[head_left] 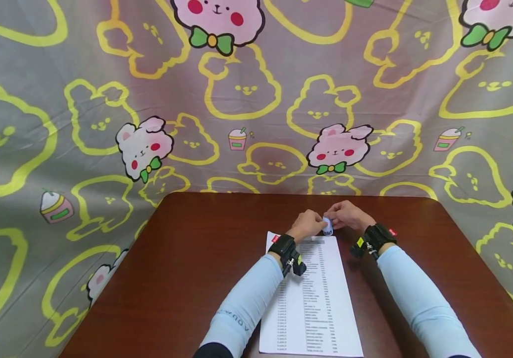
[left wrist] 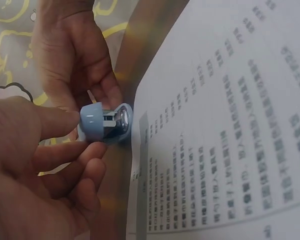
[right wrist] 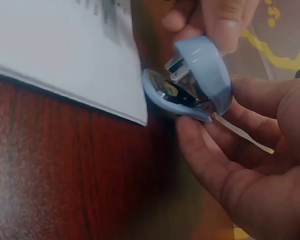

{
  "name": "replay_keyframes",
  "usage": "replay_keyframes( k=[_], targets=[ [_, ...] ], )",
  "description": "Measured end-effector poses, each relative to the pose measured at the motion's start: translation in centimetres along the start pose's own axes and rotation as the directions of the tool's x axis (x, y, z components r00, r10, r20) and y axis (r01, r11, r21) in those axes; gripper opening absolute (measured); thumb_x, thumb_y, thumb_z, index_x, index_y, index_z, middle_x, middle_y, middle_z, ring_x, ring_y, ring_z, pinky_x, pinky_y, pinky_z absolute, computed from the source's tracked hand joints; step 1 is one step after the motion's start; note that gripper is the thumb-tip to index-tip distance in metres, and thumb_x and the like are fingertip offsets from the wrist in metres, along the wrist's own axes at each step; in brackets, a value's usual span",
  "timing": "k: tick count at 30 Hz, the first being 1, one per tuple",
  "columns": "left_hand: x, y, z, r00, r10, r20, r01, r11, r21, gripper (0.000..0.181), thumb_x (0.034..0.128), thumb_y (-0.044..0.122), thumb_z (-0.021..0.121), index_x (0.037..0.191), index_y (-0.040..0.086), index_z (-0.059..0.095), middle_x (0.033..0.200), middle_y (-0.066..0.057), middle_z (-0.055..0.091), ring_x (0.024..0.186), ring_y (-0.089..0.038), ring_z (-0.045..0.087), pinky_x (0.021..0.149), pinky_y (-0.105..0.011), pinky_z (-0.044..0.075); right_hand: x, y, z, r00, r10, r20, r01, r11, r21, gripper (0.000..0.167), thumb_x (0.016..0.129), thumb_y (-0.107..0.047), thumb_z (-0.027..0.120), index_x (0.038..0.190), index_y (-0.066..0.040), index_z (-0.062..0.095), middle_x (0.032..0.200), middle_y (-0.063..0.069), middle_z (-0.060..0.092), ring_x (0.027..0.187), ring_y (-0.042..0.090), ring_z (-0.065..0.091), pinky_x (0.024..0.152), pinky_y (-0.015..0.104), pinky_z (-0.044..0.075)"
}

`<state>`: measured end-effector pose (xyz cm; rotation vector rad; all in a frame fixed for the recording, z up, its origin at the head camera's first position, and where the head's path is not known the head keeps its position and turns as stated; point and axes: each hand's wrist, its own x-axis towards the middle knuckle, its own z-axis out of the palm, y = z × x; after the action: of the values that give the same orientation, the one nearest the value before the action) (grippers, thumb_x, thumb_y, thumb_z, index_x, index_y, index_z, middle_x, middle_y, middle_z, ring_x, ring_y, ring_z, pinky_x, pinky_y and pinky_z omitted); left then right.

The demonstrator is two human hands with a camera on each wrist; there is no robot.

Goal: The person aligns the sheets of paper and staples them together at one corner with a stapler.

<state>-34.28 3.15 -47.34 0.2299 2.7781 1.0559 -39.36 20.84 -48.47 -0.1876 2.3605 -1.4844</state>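
Observation:
A small light-blue mini stapler [head_left: 327, 226] is held at the far end of a printed paper stack [head_left: 312, 308]. My left hand [head_left: 307, 223] pinches the stapler from its left side; the thumb lies on its upper shell in the left wrist view. From the other side my right hand [head_left: 349, 215] grips the stapler's hinged end with thumb and fingers. Its jaws stand apart in the right wrist view, with the metal inside visible, beside the edge of the paper [right wrist: 65, 55]. A thin pale strip [right wrist: 245, 135] sticks out at the hinge.
The stack lies lengthwise on a dark red-brown wooden table [head_left: 212, 248], partly under the left forearm. Behind the table hangs a grey curtain [head_left: 247, 129] with cartoon animals. Each wrist carries a black camera strap [head_left: 283, 247].

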Motion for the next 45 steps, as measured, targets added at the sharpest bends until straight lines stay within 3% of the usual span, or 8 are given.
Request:
replay_keyframes(
  k=[16,20,24,28,33,38,41,45],
  targets=[
    [0.2,-0.9,0.2,0.998,0.058,0.017,-0.059,0.996,0.059,0.026,0.0939,0.037,0.064,0.102,0.014,0.073,0.087,0.004,0.067,0.075,-0.012,0.055,0.063,-0.025,0.04,0.5,0.9,-0.1,0.996,0.005,-0.091,-0.016,0.992,-0.125,0.024,0.097,-0.017,0.059,0.11,0.001,0.067,0.094,0.012,0.065,0.077,0.023,0.062,0.067,0.032,0.057],
    [-0.4,-1.5,-1.0,0.995,0.102,0.001,-0.102,0.989,0.107,0.021,0.0948,0.033,0.063,0.103,0.016,0.071,0.094,0.003,0.069,0.079,-0.011,0.057,0.068,-0.026,0.044,-0.5,1.0,-0.7,0.995,0.019,-0.1,-0.034,0.988,-0.154,0.027,0.099,-0.021,0.056,0.113,0.002,0.065,0.096,0.013,0.061,0.079,0.023,0.059,0.068,0.031,0.056],
    [-1.4,-3.2,-3.8,0.993,0.116,-0.04,-0.11,0.986,0.127,0.023,0.0961,0.031,0.061,0.109,0.014,0.068,0.103,-0.002,0.069,0.086,-0.015,0.06,0.075,-0.031,0.049,-1.9,1.4,-1.5,0.995,0.035,-0.098,-0.05,0.987,-0.155,0.028,0.1,-0.021,0.054,0.113,0.003,0.062,0.091,0.01,0.057,0.074,0.02,0.058,0.064,0.031,0.054],
    [-2.7,-6.3,-7.3,0.994,0.073,-0.084,-0.059,0.986,0.153,0.028,0.096,0.031,0.06,0.11,0.008,0.066,0.1,-0.005,0.066,0.082,-0.019,0.059,0.07,-0.032,0.048,-3.0,2.4,-2.5,0.997,0.034,-0.072,-0.043,0.99,-0.136,0.031,0.101,-0.021,0.052,0.116,0.005,0.06,0.093,0.013,0.06,0.075,0.02,0.059,0.066,0.032,0.055],
    [-4.0,-10.0,-10.0,0.994,-0.107,-0.037,0.11,0.986,0.122,0.04,0.0948,0.041,0.061,0.091,0.001,0.07,0.072,-0.002,0.055,0.064,-0.018,0.054,0.054,-0.028,0.039,-3.7,3.4,-3.0,0.998,0.024,-0.063,-0.031,0.994,-0.103,0.033,0.102,-0.021,0.05,0.119,0.006,0.06,0.102,0.017,0.064,0.08,0.022,0.061,0.071,0.031,0.056],
    [-5.2,-11.6,-10.2,0.981,-0.178,0.082,0.182,0.983,-0.04,0.042,0.093,0.044,0.063,0.088,0.003,0.073,0.079,-0.006,0.066,0.068,-0.021,0.063,0.058,-0.031,0.052,-4.2,3.9,-3.2,0.998,0.01,-0.068,-0.018,0.993,-0.114,0.035,0.103,-0.021,0.049,0.121,0.006,0.058,0.106,0.019,0.063,0.082,0.022,0.06,0.073,0.03,0.055],
    [-5.4,-11.8,-9.9,0.981,-0.167,0.103,0.179,0.976,-0.122,0.039,0.0924,0.041,0.065,0.094,0.003,0.074,0.09,-0.01,0.072,0.071,-0.022,0.067,0.061,-0.033,0.056,-4.3,4.1,-3.2,0.997,0.01,-0.081,-0.018,0.994,-0.106,0.034,0.103,-0.021,0.049,0.121,0.007,0.058,0.106,0.019,0.063,0.081,0.022,0.06,0.073,0.03,0.055],
    [-5.3,-12.4,-9.4,0.977,-0.196,0.089,0.211,0.954,-0.213,0.033,0.0918,0.035,0.067,0.091,0.003,0.075,0.084,-0.008,0.072,0.065,-0.018,0.066,0.057,-0.03,0.053,-4.1,4.1,-2.7,0.997,-0.005,-0.078,-0.004,0.994,-0.106,0.035,0.103,-0.021,0.049,0.12,0.007,0.059,0.104,0.019,0.064,0.081,0.022,0.061,0.073,0.029,0.055]
  ],
)
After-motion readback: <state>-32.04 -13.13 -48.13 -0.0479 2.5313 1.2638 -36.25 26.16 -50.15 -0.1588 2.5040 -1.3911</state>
